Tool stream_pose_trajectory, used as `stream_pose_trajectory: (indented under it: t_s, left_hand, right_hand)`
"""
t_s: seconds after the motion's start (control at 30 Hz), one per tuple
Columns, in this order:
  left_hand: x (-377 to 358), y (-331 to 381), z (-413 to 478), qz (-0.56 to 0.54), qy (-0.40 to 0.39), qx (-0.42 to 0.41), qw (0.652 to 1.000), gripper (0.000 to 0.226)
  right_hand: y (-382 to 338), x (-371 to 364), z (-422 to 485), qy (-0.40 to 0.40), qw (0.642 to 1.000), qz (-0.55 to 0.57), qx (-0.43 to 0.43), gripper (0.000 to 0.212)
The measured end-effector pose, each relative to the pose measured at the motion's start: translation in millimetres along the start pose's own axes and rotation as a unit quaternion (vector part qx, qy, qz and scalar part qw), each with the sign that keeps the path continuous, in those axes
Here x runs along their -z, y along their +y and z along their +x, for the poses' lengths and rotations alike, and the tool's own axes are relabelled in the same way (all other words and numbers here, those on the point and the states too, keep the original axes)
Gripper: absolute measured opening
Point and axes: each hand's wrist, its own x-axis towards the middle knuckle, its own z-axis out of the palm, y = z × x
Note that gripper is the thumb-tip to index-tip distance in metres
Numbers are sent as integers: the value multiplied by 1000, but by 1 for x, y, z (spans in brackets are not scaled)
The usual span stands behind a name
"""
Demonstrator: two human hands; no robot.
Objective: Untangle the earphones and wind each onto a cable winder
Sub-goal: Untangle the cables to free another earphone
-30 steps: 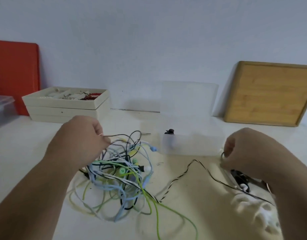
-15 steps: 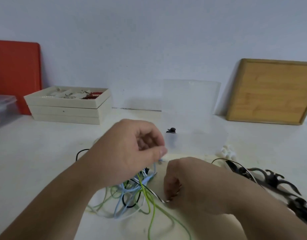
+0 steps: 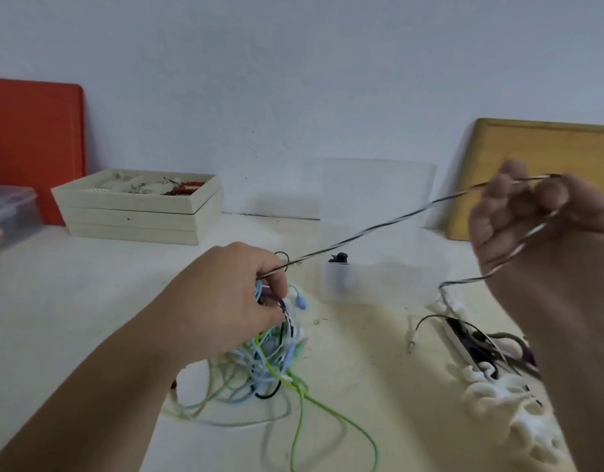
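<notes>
A tangle of blue, green, white and black earphone cables (image 3: 269, 362) lies on the table in the middle. My left hand (image 3: 232, 301) grips the top of the tangle. A black-and-white striped earphone cable (image 3: 372, 229) runs taut from that hand up to my right hand (image 3: 528, 226), which is raised at the right and pinches it; the cable's tail drops down to the table. White cable winders (image 3: 498, 393) and black cable winders (image 3: 491, 349) lie at the lower right, partly behind my right forearm.
A clear plastic box (image 3: 378, 260) with a small black piece stands behind the tangle. Stacked cream trays (image 3: 137, 212) sit at the back left beside a red board (image 3: 35, 144) and a clear bin (image 3: 7, 216). A wooden board (image 3: 532, 158) leans on the wall.
My right hand has risen from the table near the tangle up and to the right, drawing the striped cable taut. My left hand stays on the tangle.
</notes>
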Motion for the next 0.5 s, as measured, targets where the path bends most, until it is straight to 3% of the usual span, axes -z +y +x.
stream_pose_trajectory:
  t_s: [0.07,0.13,0.2,0.27,0.3,0.33,0.4,0.47,0.5]
  left_hand:
    - [3,-3,1,29,14,9,999,22]
    - [5,-5,1,34,35,15,999,21]
    - [7,-5,1,21,54,12,998,17]
    - [6,-2,1,3,60,0,998,19]
    - [5,0,1,-3,64,-7,998,21]
    - [4,2,1,-6,69,-13,998,22]
    - [1,4,2,1,79,-20,997,22]
    - [-1,6,2,20,83,-25,996,20]
    - [-3,7,2,31,82,-30,996,21]
  right_hand:
    - [-12,20,4,-52,987,148,-22,23]
    - [-21,36,8,-36,981,193,4,21]
    - [-24,39,9,75,991,65,89,20]
    - [-22,38,12,221,955,-151,124,24]
    - [-20,36,14,278,908,-293,114,23]
    - [-15,31,14,307,835,-449,84,21]
    - [-3,23,9,264,641,-721,-17,24]
    - [11,15,0,185,456,-868,-69,21]
    - [17,13,-4,168,403,-898,-60,23]
